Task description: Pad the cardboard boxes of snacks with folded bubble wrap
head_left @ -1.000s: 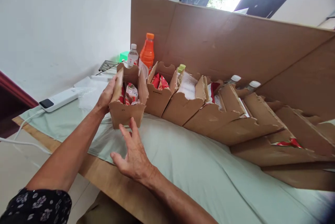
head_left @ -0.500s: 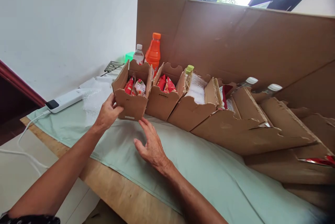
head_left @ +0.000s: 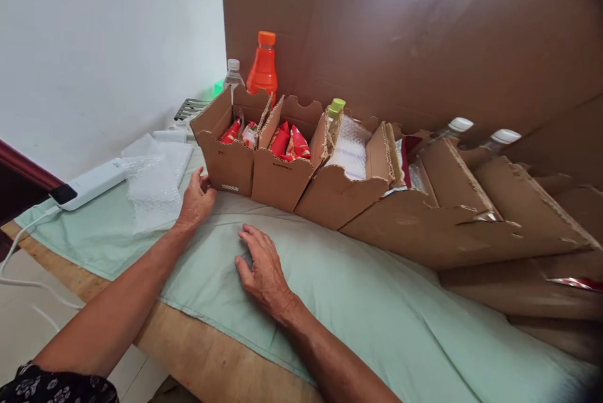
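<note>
My left hand [head_left: 196, 199] is at the lower left corner of the leftmost cardboard box [head_left: 228, 167]. Its fingers are partly bent and reach along the box's side, seemingly touching it without a grip. Red snack packets [head_left: 232, 131] stand inside that box. Over the green cloth, in front of the boxes, my right hand [head_left: 264, 267] is open with nothing in it. A second cardboard box [head_left: 276, 180] with red packets stands against the first one's right side. Farther right, another box [head_left: 353, 199] holds bubble wrap [head_left: 351, 149].
Behind the boxes stand an orange bottle [head_left: 262, 70], a clear bottle [head_left: 233, 75] and a tall cardboard panel [head_left: 386, 32]. Loose bubble wrap [head_left: 155, 186] and a white power strip [head_left: 97, 183] lie left on the green cloth [head_left: 339, 290]. More boxes [head_left: 499, 196] continue right.
The leftmost box now sits closer against the box on its right. My right hand has drawn back from its front corner. The view has tilted down.
</note>
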Tool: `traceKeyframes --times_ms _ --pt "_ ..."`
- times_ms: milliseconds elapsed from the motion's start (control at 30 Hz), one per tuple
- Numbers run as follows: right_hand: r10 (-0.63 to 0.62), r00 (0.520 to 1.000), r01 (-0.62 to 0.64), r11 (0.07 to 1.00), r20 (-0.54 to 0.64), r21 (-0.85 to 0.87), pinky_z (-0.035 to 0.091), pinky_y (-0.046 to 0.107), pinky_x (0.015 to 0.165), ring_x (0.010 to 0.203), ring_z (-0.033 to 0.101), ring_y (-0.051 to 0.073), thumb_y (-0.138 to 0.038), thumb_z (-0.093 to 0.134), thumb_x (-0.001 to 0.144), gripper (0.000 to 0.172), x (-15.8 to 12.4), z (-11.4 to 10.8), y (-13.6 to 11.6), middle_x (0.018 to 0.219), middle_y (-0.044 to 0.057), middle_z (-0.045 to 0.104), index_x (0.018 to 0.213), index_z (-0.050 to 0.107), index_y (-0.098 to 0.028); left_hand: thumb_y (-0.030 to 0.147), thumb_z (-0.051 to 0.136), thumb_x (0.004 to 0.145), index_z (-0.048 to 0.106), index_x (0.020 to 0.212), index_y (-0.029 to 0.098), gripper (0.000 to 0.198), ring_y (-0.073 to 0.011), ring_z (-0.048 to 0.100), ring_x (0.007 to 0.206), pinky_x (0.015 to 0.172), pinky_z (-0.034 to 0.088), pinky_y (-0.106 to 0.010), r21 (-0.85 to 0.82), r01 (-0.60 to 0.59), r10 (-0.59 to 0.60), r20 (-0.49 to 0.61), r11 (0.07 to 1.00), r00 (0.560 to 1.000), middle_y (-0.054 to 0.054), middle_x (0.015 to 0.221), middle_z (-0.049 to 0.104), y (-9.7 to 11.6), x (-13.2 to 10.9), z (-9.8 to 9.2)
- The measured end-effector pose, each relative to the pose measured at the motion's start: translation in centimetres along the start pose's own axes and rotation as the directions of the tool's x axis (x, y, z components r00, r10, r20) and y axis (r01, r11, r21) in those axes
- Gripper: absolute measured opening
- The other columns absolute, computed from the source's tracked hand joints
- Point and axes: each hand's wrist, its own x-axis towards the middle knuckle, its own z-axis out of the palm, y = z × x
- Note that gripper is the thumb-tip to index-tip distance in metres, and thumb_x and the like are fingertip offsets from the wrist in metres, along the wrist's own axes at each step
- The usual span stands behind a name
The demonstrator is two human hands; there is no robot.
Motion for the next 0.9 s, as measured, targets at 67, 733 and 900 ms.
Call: traceKeyframes --times_ms 67,733,900 --pt "-0.006 1.0 0.007 0.999 0.03 -0.046 0.045 0.053 0.115 0.137 0.053 0.03 -0.016 0.059 0.087 0.047 0.2 -0.1 -0.4 0.147 0.017 0.06 0.134 0.064 -0.016 0.022 0.056 0.072 0.028 0.154 0.01 0.087 -0.0283 0.067 0.121 0.108 0.049 -0.046 0.083 0.006 -0.004 -0.026 0.997 1.0 -0.017 0.13 0.069 0.0 -0.2 0.1" --pt "0.221 0.972 -0.234 0.843 -0.084 -0.485 0.031 0.051 0.122 0.151 0.039 0.028 -0.028 0.046 0.103 0.048 -13.5 -10.1 2.0 0.161 0.016 0.045 0.149 0.052 -0.016 0.051 0.038 0.097 0.052 0.149 0.013 0.066 -0.0446 0.033 0.152 0.121 0.019 -0.065 0.656 -0.537 0.111 0.574 0.53 0.812 -0.022 0.163 0.042 3.3 -16.0 -4.7" --pt "0.396 0.904 -0.409 0.693 -0.16 -0.594 0.031 0.056 0.119 0.153 0.034 0.038 -0.04 0.043 0.105 0.056 -17.9 -12.6 5.2 0.164 0.021 0.04 0.153 0.049 -0.013 0.048 0.03 0.1 0.045 0.155 0.01 0.069 -0.0424 0.029 0.155 0.122 0.019 -0.06 0.703 -0.554 0.033 0.606 0.446 0.795 -0.022 0.167 0.035 4.2 -16.1 -5.0"
